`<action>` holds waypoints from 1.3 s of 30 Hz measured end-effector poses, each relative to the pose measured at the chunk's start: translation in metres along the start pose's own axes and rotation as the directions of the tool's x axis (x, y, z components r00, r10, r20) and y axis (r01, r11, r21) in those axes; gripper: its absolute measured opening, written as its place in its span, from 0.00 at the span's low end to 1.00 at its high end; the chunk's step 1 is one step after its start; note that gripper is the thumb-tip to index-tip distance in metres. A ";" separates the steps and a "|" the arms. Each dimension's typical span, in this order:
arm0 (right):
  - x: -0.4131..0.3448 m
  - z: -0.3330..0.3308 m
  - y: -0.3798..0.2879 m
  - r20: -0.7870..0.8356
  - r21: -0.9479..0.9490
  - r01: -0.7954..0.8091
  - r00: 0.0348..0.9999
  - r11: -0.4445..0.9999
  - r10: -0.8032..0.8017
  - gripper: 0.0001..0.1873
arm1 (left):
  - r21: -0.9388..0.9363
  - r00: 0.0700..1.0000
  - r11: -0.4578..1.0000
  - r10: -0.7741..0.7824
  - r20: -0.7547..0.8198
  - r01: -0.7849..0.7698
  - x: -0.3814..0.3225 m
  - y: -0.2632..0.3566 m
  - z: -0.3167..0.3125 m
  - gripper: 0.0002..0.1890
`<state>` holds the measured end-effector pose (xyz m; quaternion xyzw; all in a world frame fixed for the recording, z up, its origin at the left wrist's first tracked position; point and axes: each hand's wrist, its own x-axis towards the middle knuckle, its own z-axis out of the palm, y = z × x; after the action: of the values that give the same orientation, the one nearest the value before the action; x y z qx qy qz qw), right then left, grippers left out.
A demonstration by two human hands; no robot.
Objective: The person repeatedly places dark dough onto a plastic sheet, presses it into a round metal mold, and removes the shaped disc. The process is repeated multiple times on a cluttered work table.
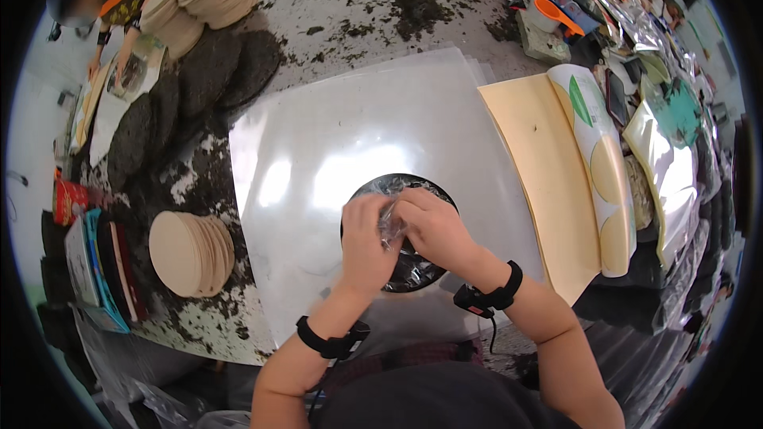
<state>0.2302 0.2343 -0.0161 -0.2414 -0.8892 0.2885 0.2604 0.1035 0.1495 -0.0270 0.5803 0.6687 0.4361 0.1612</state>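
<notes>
A round black disc (417, 277) with shiny clear plastic over it lies on smooth, see-through plastic sheets (310, 125) before me. My left hand (366, 238) and my right hand (432, 226) meet above the disc, fingertips almost touching. Between them is a crumpled piece of clear plastic film (390, 223), pinched by the fingers of both. The hands hide much of the disc's middle. Each wrist wears a black strap with a small device.
Left stand beige round discs (179, 253) in a stack, dark flat round cakes (208, 68) and a red container (68, 199). Cream sheets (524, 149) and a printed roll (602, 190) lie right. Dark crumbs (417, 9) litter the table. Another person (113, 0) works far left.
</notes>
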 end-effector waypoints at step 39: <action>-0.111 -0.316 0.168 -0.921 0.085 -0.488 0.295 0.869 0.255 0.26 | 0.039 0.940 0.992 0.103 0.324 -0.122 -0.001 0.006 -0.007 0.32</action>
<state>0.5504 0.4127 0.0616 -0.5848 -0.5416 0.0644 0.6005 0.1024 0.1458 -0.0181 0.6852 0.6117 0.3246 0.2258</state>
